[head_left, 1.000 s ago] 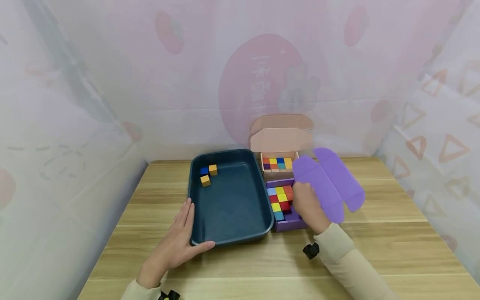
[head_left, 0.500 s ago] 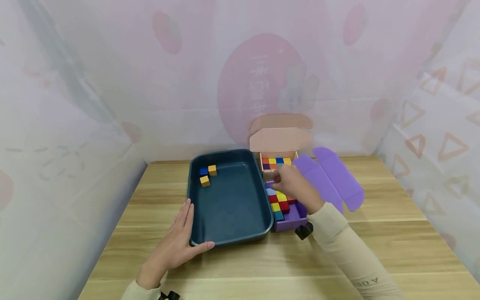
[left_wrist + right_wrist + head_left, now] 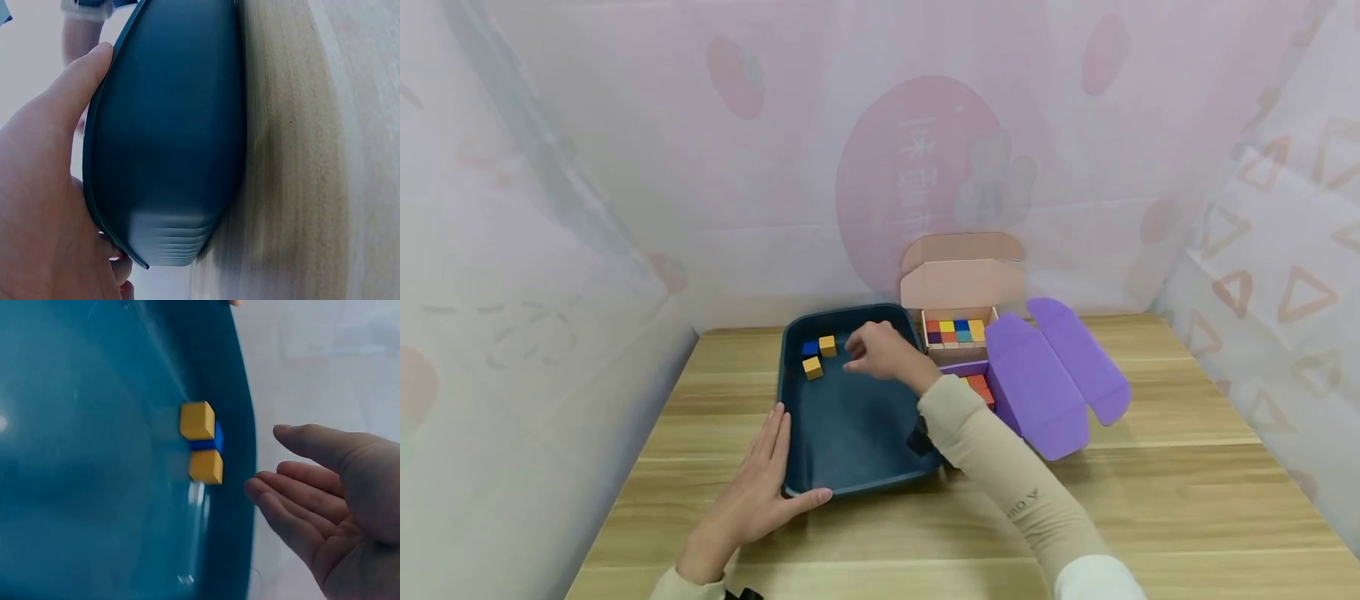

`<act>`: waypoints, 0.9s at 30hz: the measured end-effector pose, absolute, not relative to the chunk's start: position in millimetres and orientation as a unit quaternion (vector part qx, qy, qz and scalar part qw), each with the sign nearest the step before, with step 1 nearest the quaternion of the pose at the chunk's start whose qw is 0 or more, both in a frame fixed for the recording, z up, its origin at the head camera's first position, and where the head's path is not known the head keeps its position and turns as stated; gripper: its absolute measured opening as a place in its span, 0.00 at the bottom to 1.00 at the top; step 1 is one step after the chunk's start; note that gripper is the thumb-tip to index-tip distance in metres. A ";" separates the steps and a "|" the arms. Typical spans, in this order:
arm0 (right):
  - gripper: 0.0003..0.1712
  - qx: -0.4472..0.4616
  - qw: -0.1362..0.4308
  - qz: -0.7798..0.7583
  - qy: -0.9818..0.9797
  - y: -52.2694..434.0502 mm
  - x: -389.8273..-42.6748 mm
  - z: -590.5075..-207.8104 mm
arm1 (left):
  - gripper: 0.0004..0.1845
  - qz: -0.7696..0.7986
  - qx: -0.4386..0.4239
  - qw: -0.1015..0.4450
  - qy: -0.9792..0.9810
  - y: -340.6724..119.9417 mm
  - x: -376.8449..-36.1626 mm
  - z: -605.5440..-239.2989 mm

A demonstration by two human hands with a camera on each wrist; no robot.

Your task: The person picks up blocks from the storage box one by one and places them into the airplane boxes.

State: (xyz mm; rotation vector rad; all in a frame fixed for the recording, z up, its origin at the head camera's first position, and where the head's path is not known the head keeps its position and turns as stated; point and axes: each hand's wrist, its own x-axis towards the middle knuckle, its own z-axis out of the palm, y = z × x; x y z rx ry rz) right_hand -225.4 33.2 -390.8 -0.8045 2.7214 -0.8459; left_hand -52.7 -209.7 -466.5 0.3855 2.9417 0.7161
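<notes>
Nearest me, my left hand (image 3: 752, 500) lies flat on the table (image 3: 1150, 517) with straight fingers pressed along the near left corner of the dark blue tray (image 3: 850, 417), thumb against its front rim; the left wrist view shows the palm (image 3: 37, 206) against the tray's wall (image 3: 169, 144). Further in, my right hand (image 3: 880, 352) hangs over the far part of the tray, fingers loosely extended and holding nothing; the right wrist view shows the open palm (image 3: 331, 506) empty. The blocks lie just to that hand's left, in the tray's far left corner: two yellow blocks (image 3: 811, 367) and a blue block (image 3: 809, 347) huddled together, close to the fingertips but not touching them. To the right of the tray sits the purple box (image 3: 1037, 383), its lid folded open, coloured blocks partly hidden behind my forearm. Behind it stands the pink box (image 3: 962, 283), lid up, with a row of coloured cubes inside.
</notes>
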 end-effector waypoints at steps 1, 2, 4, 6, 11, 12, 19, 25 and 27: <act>0.22 -0.275 0.091 -0.286 0.913 24.9 -229.0 -393.2 | 0.70 0.235 0.125 0.044 0.963 -210.3 -53.2 -466.5; 0.22 -0.280 0.091 -0.287 0.912 16.9 -232.9 -396.2 | 0.70 0.236 0.124 0.044 0.963 -210.8 -53.8 -466.4; 0.22 -0.286 0.093 -0.288 0.909 2.2 -240.0 -403.3 | 0.70 0.232 0.121 0.041 0.964 -211.8 -54.6 -466.2; 0.22 -0.285 0.096 -0.288 0.909 -9.4 -246.1 -411.9 | 0.69 0.227 0.121 0.041 0.966 -212.1 -55.2 -466.4; 0.23 -0.249 0.094 -0.285 0.921 -21.9 -256.3 -436.6 | 0.69 0.217 0.131 0.049 0.966 -206.7 -56.4 -468.8; 0.23 -0.241 0.091 -0.283 0.924 -22.5 -257.8 -440.8 | 0.69 0.218 0.133 0.050 0.965 -205.3 -56.7 -469.1; 0.22 -0.211 0.084 -0.292 0.929 -24.5 -266.2 -456.2 | 0.69 0.234 0.133 0.043 0.962 -200.5 -56.9 -466.6; 0.19 -0.220 0.077 -0.285 0.930 -31.9 -265.4 -459.6 | 0.68 0.231 0.140 0.042 0.962 -202.1 -56.2 -464.3; 0.19 -0.215 0.071 -0.277 0.934 -35.3 -266.3 -461.3 | 0.68 0.231 0.141 0.042 0.962 -202.2 -56.5 -463.6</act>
